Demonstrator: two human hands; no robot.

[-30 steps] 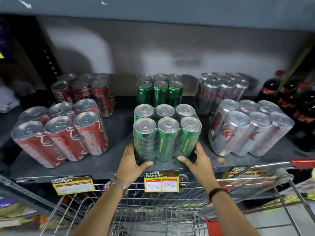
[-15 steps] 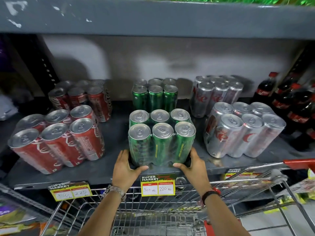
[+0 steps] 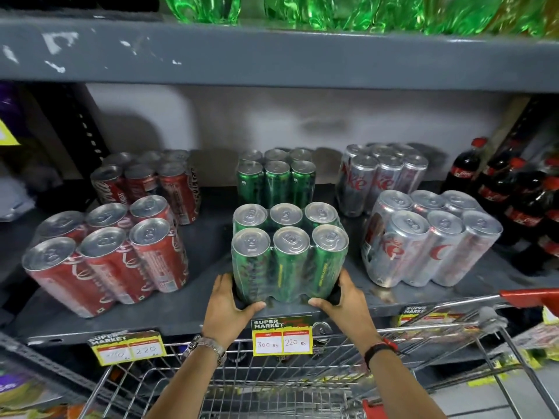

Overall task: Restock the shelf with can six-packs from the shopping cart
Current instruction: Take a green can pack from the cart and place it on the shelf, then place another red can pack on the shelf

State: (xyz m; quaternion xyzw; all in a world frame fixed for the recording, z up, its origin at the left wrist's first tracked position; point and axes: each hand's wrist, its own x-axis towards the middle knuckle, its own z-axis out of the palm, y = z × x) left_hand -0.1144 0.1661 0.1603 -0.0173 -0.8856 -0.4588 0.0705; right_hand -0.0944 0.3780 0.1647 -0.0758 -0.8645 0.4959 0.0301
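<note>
Head view: I see the left hand (image 3: 225, 306) and right hand (image 3: 348, 303) clasping the green six-pack (image 3: 289, 252) at the shelf (image 3: 193, 316) front edge; the rear green pack (image 3: 276, 179) lies directly behind, equidistant from both hands.

Green six-pack (image 3: 289, 255) between my hands: deep green can walls, a thin yellow vertical strip of print on two cans, silver tops, clear glossy wrap. Second green pack (image 3: 276, 178) behind it, darker. Red packs (image 3: 106, 258) on my left: red with white script, silver tops. Silver packs (image 3: 429, 240) on my right: silver with red lettering. Shelf (image 3: 193, 309) dark grey; shelf above (image 3: 272, 58) grey with white chipped patches. Price tag (image 3: 282, 335): yellow border, black-green header, white boxes with red bands. Bottles overhead (image 3: 348, 10) bright green. Bottles far right (image 3: 520, 201) near-black, red labels and caps. Cart (image 3: 272, 388) silver wire, red handle. My left wrist: silver watch (image 3: 208, 347). Right wrist: black band (image 3: 379, 349) with red.
</note>
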